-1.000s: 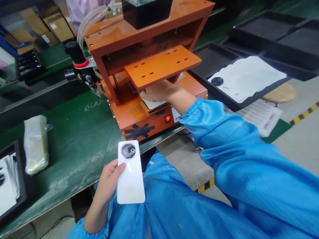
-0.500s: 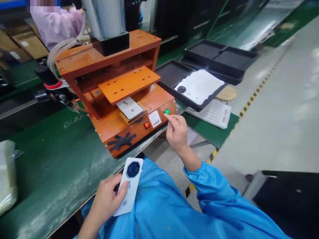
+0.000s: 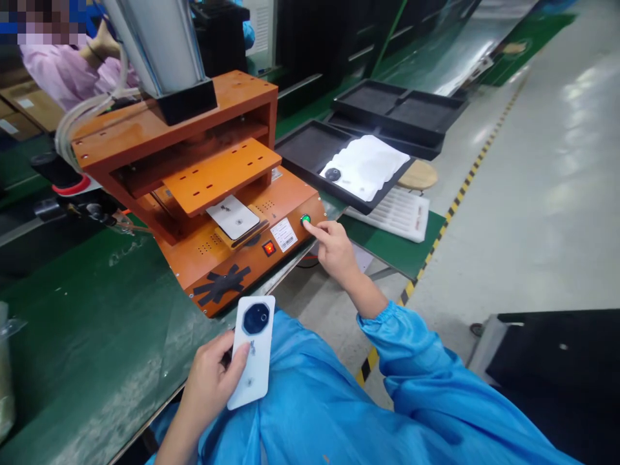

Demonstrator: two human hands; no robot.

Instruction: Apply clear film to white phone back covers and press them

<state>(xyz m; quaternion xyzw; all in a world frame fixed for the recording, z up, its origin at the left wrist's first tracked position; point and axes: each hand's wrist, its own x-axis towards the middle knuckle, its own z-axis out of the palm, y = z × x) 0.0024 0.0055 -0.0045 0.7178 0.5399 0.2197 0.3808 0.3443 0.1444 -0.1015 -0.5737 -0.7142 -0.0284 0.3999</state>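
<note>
In my left hand point(image 3: 216, 371) is a white phone back cover point(image 3: 259, 378) with a round dark camera area near its top, gripped between thumb and fingers just above my lap. My right hand point(image 3: 338, 252) holds nothing; its index finger is stretched out and its other fingers are curled. That fingertip is at the lit green button point(image 3: 305, 220) on the front of an orange press point(image 3: 179, 268). Another white phone cover point(image 3: 233, 217) lies on the press's fixture, under the raised orange plate point(image 3: 220, 174).
Right of the press, a black tray point(image 3: 310, 148) bears overlapping white covers point(image 3: 371, 165). More black trays point(image 3: 402, 106) stand behind it. A white slotted rack point(image 3: 404, 216) and a round wooden stool top point(image 3: 420, 175) are nearby. A co-worker in a pink sleeve point(image 3: 53, 74) is at the upper left.
The camera view has shifted, so the press appears farther left. My right index finger stays at the green button. My left hand still grips the phone back cover, now more upright in view.
</note>
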